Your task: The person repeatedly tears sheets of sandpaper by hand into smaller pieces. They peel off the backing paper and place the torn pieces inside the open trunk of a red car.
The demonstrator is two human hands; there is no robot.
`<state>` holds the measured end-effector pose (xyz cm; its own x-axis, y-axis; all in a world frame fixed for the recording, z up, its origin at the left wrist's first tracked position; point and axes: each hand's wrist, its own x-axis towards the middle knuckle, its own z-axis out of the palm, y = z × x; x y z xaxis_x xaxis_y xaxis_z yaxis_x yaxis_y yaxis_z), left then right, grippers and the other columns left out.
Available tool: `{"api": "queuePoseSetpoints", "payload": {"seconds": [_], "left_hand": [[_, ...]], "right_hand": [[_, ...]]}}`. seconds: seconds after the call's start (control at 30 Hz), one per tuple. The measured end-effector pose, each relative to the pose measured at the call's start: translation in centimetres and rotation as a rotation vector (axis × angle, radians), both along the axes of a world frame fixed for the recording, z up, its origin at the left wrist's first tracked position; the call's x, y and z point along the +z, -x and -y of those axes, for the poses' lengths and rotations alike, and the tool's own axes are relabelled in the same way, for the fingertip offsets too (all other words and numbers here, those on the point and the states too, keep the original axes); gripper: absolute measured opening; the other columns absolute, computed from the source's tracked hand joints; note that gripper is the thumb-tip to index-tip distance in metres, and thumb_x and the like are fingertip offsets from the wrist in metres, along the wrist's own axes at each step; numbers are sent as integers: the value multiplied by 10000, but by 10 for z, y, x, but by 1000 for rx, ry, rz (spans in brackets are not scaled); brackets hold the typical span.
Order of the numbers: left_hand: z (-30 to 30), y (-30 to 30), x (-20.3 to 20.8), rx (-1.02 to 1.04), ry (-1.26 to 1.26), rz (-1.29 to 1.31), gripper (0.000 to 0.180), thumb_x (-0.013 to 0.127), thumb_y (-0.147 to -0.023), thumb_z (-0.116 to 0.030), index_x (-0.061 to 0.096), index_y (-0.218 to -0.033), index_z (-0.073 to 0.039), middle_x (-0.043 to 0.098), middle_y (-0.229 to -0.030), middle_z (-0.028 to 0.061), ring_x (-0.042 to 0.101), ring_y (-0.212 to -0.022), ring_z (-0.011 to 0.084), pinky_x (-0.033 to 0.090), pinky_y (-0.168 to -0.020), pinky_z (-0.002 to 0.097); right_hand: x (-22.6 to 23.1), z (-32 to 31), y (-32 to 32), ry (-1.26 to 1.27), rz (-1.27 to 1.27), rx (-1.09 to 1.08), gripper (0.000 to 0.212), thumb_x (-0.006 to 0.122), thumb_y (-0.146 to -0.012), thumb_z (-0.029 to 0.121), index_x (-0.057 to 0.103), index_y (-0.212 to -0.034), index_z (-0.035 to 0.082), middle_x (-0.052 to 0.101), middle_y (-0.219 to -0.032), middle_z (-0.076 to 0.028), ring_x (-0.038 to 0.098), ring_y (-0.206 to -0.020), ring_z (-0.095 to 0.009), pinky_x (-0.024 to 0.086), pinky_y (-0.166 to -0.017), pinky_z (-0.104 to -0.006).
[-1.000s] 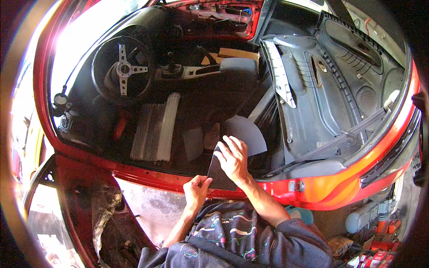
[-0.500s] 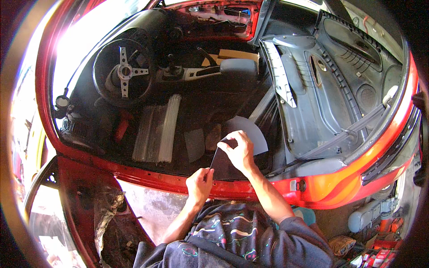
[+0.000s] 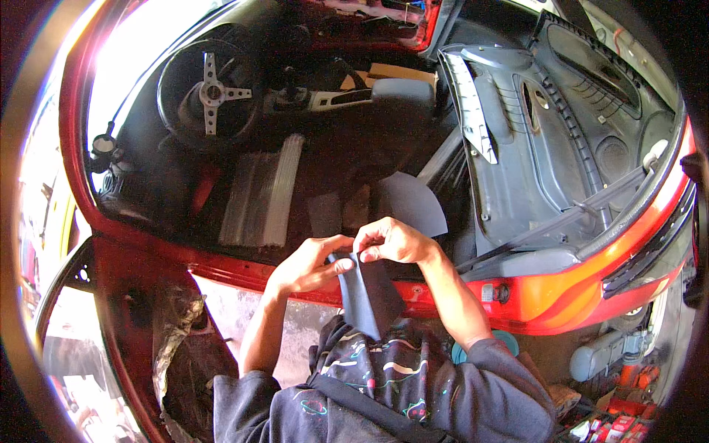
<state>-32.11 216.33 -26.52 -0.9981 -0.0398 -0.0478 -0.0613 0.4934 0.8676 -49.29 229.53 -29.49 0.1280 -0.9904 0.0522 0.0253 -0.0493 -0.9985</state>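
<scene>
Both my hands pinch the top edge of a thin dark grey sheet point(image 3: 357, 295), close together in front of my chest. My left hand point(image 3: 310, 266) is closed on its upper left part, thumb pressed on the front. My right hand point(image 3: 395, 242) grips the top beside it, fingertips almost touching the left ones. The sheet hangs down bent along its length, with a lighter left face and a darker right face. Beyond my right hand, a separate grey sheet with a curved edge point(image 3: 413, 204) lies inside the car.
The red door sill point(image 3: 221, 267) runs just beyond my hands. Inside are a steering wheel point(image 3: 214, 94), a clear ridged plastic-looking piece point(image 3: 262, 196), a centre armrest point(image 3: 402, 96) and loose black door panels point(image 3: 524, 140). A grey tank point(image 3: 594, 360) stands at lower right.
The sheet has come back toward my body and now hangs bent, showing a lighter face. My left hand moved up and my right hand down to meet at its top edge.
</scene>
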Motion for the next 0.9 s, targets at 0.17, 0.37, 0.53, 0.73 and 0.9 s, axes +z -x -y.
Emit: {"api": "queuePoseSetpoints", "payload": {"seconds": [0.17,0.37,0.53,0.73,0.9], "left_hand": [[3,3,-1,-91,-27,174,319,560,-853,-300,592,-907,12,595,-706,173,537,-606,210,428,-599,372],[-3,15,-36,-167,0,282,259,524,-867,-245,599,-870,3,527,-611,96,452,-563,127,394,-526,324],[-21,12,-52,-29,-44,183,250,540,-855,-203,512,-729,11,380,-550,67,344,-544,104,343,-496,310],[-32,16,-63,79,-25,33,314,529,-872,-232,445,-666,-11,369,-533,124,356,-489,212,347,-480,342],[-18,10,-62,-17,267,83,292,507,-874,-296,486,-734,-41,516,-593,198,554,-601,379,417,-519,435]], "right_hand": [[1,-4,-5,-110,-183,13,143,622,-808,144,609,-869,14,591,-729,3,504,-696,-65,417,-653,-239],[-15,-15,-13,-143,-470,-137,185,589,-777,190,647,-809,17,623,-685,-112,576,-623,-160,443,-601,-308],[-24,-36,-34,-189,-386,-478,146,577,-776,166,641,-751,38,622,-648,-103,585,-562,-164,446,-532,-300],[-24,-43,-50,-158,-440,-751,115,550,-794,124,609,-774,28,609,-650,-133,614,-589,-225,455,-541,-331],[-37,-53,-15,-348,-513,-353,242,539,-860,237,614,-838,8,638,-765,-153,635,-697,-250,474,-620,-346]]}}
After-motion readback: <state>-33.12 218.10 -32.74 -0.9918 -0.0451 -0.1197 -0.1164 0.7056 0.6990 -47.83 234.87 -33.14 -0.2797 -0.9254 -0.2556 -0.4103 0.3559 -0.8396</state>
